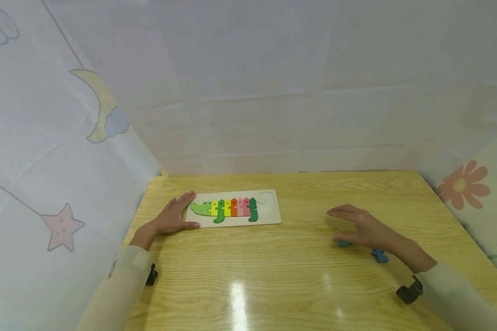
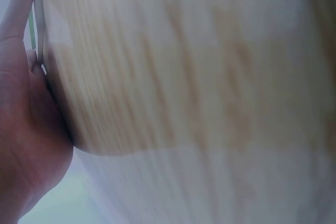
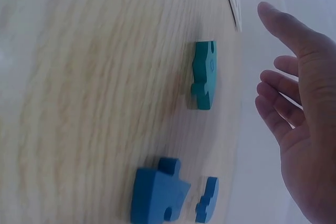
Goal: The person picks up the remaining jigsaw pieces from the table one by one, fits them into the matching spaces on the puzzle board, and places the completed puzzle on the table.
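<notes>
Board [image 1: 271,212], left hand [image 1: 172,217] on edge, wide tabletop [image 1: 290,257] span, right hand [image 1: 366,230] near teal piece [image 3: 205,74], fingers and thumbs apart

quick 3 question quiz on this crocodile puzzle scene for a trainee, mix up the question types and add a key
1. True or false: the right hand is gripping something.

2. How many loose pieces show in the right wrist view?
A) one
B) two
C) three

3. Fill in: the left hand is at the end of the puzzle board nearest the crocodile's ___.

Key:
1. False; the right hand holds nothing.
2. C
3. head
</notes>
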Demonstrator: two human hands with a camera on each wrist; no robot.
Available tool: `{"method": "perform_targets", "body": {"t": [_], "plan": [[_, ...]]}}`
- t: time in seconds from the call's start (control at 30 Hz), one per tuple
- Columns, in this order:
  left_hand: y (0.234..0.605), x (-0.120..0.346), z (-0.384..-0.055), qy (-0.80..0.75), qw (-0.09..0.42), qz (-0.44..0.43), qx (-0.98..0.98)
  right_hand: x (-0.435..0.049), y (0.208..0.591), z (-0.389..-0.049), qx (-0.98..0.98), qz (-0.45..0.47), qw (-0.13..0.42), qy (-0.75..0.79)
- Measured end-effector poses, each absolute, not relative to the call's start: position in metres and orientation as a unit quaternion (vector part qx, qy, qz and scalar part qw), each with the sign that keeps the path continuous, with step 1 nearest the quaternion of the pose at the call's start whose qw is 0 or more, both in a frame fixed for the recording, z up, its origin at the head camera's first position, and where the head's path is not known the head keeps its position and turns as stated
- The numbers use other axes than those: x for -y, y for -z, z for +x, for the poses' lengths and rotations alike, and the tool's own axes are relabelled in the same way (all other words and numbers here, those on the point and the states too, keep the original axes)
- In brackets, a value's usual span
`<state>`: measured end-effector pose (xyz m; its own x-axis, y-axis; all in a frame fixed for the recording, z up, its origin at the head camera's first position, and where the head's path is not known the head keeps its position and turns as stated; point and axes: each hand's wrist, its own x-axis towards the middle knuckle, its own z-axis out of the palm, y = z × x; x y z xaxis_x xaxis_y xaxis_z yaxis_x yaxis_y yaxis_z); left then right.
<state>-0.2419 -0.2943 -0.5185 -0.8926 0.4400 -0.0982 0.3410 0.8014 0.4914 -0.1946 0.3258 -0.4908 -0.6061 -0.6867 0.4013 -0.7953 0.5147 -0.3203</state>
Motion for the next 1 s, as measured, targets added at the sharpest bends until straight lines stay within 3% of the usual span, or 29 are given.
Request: {"method": "perform_targets", "body": {"t": [0.2, 1.0], "plan": [[0.519, 0.294, -0.241, -0.240, 0.105, 0.204, -0.943, -0.336, 0.491, -0.185, 0.877, 0.405, 0.095, -0.242], [0.518, 0.295, -0.243, -0.241, 0.109, 0.205, -0.942, -0.379, 0.504, -0.162, 0.890, 0.373, 0.116, -0.236]]}}
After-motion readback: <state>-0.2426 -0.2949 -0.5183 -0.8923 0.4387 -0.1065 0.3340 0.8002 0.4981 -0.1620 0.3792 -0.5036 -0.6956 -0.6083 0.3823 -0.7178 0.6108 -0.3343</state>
